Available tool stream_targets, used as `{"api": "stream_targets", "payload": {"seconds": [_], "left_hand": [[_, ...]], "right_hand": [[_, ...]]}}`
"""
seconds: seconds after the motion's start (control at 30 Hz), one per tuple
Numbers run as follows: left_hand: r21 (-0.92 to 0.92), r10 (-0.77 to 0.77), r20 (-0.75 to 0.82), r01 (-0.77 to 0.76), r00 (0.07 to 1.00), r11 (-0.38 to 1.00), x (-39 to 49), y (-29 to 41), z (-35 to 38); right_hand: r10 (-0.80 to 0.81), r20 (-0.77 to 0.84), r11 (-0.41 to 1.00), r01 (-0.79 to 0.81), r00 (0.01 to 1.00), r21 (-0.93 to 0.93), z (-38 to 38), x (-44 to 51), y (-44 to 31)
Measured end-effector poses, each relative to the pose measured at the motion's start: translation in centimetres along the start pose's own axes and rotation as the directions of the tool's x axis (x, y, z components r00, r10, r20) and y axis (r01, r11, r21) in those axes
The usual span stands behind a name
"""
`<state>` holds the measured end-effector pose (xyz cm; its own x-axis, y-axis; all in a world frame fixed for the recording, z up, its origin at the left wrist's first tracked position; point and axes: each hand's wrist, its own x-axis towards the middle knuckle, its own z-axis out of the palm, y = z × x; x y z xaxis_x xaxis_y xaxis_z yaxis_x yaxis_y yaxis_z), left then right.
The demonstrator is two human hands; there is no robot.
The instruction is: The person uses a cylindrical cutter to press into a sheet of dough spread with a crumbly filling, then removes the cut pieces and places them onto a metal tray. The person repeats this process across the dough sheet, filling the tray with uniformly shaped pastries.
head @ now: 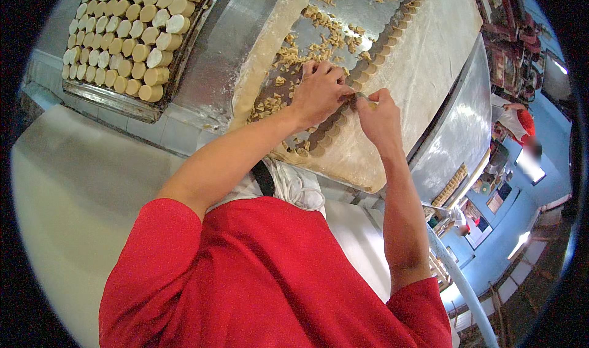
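A large sheet of rolled dough (432, 58) lies on the metal tabletop (363, 7), its inner edge cut into a row of scallops. Over that scalloped edge, my right hand (379, 115) is closed around a small tool, mostly hidden by the fingers, perhaps a cutter. My left hand (322, 90) is beside it, palm down with bent fingers over the bared metal; whether it grips anything is hidden. Small angular dough scraps (322, 40) are scattered around and beyond the left hand. A narrow strip of dough (271, 40) runs along the left side of them.
On the left, a dark metal tray (115, 100) bears rows of thick round dough pieces (149, 92). Another metal table (455, 113) stands to the right, with a row of dough pieces (451, 184) near its end. Two people in red and white (515, 120) are farther off.
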<state>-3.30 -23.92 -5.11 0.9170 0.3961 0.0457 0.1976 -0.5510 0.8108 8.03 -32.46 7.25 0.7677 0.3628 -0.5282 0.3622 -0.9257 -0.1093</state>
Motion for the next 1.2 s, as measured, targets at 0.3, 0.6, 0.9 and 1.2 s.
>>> {"api": "stream_targets", "payload": {"seconds": [0.3, 0.6, 0.9, 1.2], "left_hand": [[0.208, -0.001, -0.008, 0.002, 1.000, 0.978, 0.0, 0.2, 0.8], [0.236, -0.046, 0.095, 0.022, 0.994, 0.971, -1.5, 0.5, -0.8], [0.152, 0.059, -0.038, -0.053, 0.998, 0.987, 3.4, 0.2, -0.1], [0.036, 0.075, -0.032, -0.074, 0.997, 0.997, 3.0, -0.8, 0.5]], "right_hand": [[-0.124, -0.038, 0.991, 0.122, 0.992, -0.047, 2.6, 3.2, 0.0], [-0.320, 0.123, 0.943, 0.329, 0.939, -0.058, 1.6, 2.6, 2.0], [-0.070, -0.103, 0.992, 0.080, 0.992, 0.097, -0.6, 1.8, 2.6], [-0.030, -0.040, 0.999, 0.030, 0.999, 0.011, -1.4, 2.7, -0.2]]}}
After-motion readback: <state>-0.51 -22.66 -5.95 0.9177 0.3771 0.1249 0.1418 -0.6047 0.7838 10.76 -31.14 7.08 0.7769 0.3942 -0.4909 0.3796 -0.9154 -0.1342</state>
